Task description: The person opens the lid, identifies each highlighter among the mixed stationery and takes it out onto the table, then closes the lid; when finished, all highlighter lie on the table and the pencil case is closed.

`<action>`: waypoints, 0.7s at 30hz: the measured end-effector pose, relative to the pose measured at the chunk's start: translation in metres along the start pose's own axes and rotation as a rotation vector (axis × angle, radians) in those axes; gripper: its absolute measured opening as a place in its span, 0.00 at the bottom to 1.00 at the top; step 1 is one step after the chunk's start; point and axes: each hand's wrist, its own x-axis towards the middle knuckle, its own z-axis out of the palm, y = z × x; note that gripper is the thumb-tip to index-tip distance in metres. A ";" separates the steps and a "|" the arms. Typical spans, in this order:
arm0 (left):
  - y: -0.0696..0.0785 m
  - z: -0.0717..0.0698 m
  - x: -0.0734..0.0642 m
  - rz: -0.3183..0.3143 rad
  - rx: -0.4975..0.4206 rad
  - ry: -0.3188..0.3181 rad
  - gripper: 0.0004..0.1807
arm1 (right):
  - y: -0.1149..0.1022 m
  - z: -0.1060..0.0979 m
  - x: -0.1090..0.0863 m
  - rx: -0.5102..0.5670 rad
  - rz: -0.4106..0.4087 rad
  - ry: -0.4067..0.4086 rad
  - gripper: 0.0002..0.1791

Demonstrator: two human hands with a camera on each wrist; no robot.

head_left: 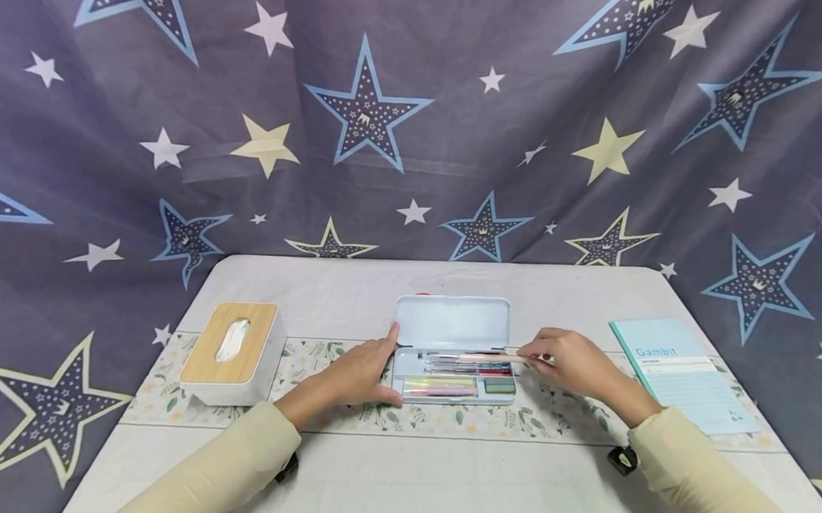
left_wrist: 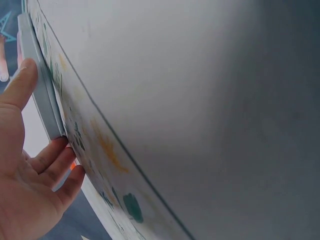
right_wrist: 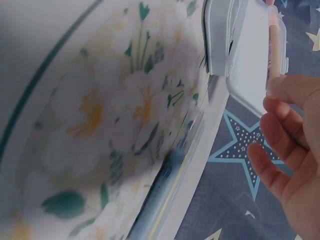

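A pale blue pencil case (head_left: 453, 323) lies on the table with its lid up. Inside are several pens (head_left: 467, 370), highlighters (head_left: 439, 387) and a small dark green block (head_left: 499, 386). My left hand (head_left: 361, 372) rests at the case's left end, thumb by the front corner and index finger by the hinge side, fingers extended. Between thumb and index finger, my right hand (head_left: 563, 357) pinches a peach-coloured pen (head_left: 487, 357) by one end, over the right side of the case. In the right wrist view the same pen (right_wrist: 274, 47) sticks out past the fingertips.
A white tissue box (head_left: 230, 348) with a wooden top stands on the left. On the right lies a light blue notebook (head_left: 685, 382). A floral strip (head_left: 453, 421) crosses the white table (head_left: 462, 476). Behind it hangs a star-patterned curtain (head_left: 408, 188).
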 end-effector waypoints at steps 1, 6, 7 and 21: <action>0.000 0.000 0.000 0.001 0.000 0.001 0.72 | 0.001 -0.001 -0.002 0.001 0.004 0.003 0.10; 0.000 0.001 0.000 0.000 0.001 0.002 0.72 | 0.008 -0.004 -0.014 0.001 0.015 0.014 0.11; 0.000 0.001 0.001 0.000 0.002 0.002 0.72 | 0.010 -0.005 -0.016 0.001 0.018 0.015 0.11; -0.001 0.001 0.000 0.010 0.002 0.003 0.72 | 0.029 -0.004 -0.060 0.034 0.062 0.045 0.14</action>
